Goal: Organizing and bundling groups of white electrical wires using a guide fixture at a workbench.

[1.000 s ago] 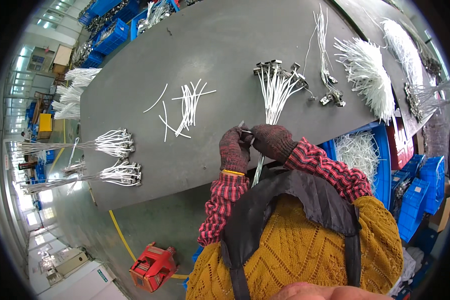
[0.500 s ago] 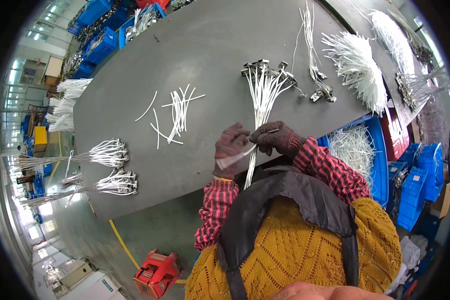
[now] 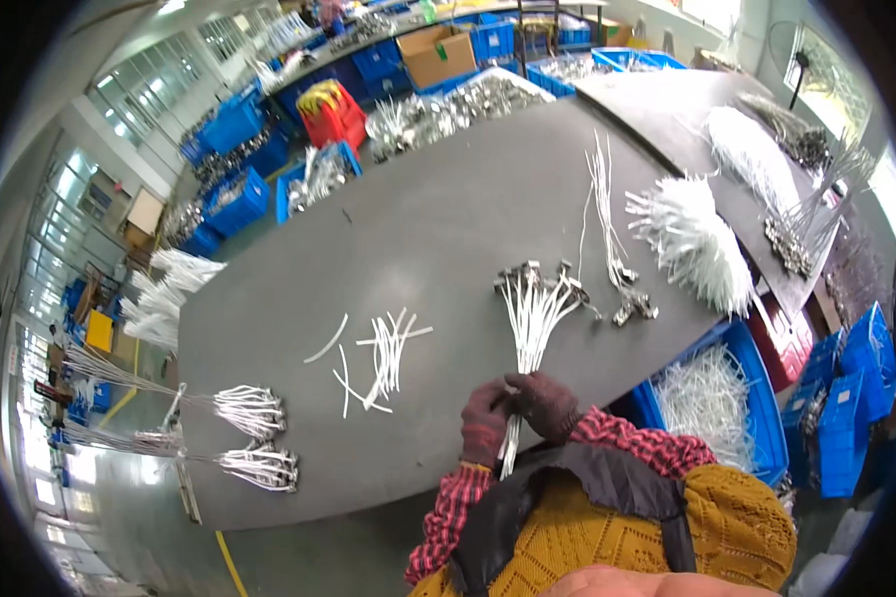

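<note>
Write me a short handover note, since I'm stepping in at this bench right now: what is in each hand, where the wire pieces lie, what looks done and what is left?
Left hand: gloved, pinching the near end of the bundle of white wires. Right hand: gloved, gripping the same end beside it. The bundle fans out across the grey table, metal terminals at its far end.
Done, apparently: two tied bunches at the table's left edge.
Left: loose white strands mid-table, the big white pile to the right, more in the blue bin.
</note>
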`<state>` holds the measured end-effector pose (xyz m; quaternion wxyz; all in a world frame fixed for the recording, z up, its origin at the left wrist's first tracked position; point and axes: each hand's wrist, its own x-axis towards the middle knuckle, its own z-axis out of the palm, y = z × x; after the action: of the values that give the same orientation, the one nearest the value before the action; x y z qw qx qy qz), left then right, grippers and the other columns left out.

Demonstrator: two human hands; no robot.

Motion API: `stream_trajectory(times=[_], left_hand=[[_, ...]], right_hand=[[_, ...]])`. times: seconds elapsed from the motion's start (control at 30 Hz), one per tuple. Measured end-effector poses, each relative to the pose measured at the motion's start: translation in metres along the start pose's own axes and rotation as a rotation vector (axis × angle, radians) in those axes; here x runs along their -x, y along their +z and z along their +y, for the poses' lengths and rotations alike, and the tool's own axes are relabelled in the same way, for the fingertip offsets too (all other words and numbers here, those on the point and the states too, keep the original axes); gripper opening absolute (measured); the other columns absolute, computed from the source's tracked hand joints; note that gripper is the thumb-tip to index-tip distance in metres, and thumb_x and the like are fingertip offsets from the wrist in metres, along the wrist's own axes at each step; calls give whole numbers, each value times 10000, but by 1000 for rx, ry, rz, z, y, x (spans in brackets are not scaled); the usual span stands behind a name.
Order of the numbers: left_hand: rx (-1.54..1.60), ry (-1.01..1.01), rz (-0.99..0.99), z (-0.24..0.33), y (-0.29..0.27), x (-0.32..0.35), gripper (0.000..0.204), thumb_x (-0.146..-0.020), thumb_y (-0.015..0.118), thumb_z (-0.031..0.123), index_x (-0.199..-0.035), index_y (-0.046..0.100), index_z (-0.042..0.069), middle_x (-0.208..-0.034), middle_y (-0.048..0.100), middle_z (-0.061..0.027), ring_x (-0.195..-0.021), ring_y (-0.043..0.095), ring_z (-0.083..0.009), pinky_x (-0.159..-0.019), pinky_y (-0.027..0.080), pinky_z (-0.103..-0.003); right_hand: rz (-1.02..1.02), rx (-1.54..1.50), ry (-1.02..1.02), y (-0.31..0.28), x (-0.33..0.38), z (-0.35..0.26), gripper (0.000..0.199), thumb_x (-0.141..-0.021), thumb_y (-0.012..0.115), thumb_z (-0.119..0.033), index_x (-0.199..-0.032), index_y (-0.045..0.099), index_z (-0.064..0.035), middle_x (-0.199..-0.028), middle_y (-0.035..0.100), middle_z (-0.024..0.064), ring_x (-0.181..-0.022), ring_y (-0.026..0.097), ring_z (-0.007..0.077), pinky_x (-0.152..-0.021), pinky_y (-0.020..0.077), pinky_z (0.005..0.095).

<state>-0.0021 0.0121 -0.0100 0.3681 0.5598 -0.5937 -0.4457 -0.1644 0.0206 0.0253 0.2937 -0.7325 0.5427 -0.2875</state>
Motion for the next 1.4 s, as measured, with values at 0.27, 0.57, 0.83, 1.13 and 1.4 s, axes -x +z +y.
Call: stream_trajectory(times=[0.27, 0.57, 0.83, 1.13, 1.4], left_hand=[[102, -23, -64, 5, -7, 2, 214, -873, 696, 141, -998, 717, -31, -1175, 660, -194, -1087, 638, -302, -947, 506, -363], [429, -193, -93, 26, 1, -1, 265, -948, 640, 200, -1133, 693, 17, -1029, 691, -111, -936, 659, -182, -838, 527, -290], [585, -254, -105, 0, 13, 0, 295, -928, 667, 155, -1166, 679, -19, -1056, 703, -120, -941, 652, -160, -846, 522, -288], [-171, 118, 269, -12, 11, 12, 152, -915, 622, 109, -983, 690, -9, -1204, 628, -193, -1058, 646, -305, -904, 542, -383], [151, -238, 89, -6, 33, 1, 178, -874, 663, 163, -973, 650, 16, -1048, 660, -188, -969, 666, -313, -783, 553, -396]], right_hand=[[131, 46, -41, 4, 2, 8, 264, -890, 576, -161, -1137, 636, -87, -1137, 631, 208, -1010, 647, 404, -803, 544, 446], [16, 293, 176, -12, -9, 12, 205, -824, 688, -303, -899, 703, -113, -918, 660, 133, -874, 665, 357, -729, 536, 478], [-46, 189, -69, -14, -12, 27, 219, -845, 658, -308, -927, 720, -114, -911, 667, 141, -882, 668, 356, -725, 541, 468], [-296, 374, -7, -23, 19, 36, 162, -824, 653, -208, -973, 692, -156, -946, 667, 129, -901, 674, 345, -725, 552, 475], [-220, 107, -94, -27, 53, 111, 226, -853, 616, -240, -1021, 707, -119, -985, 665, 150, -949, 646, 338, -837, 521, 435]])
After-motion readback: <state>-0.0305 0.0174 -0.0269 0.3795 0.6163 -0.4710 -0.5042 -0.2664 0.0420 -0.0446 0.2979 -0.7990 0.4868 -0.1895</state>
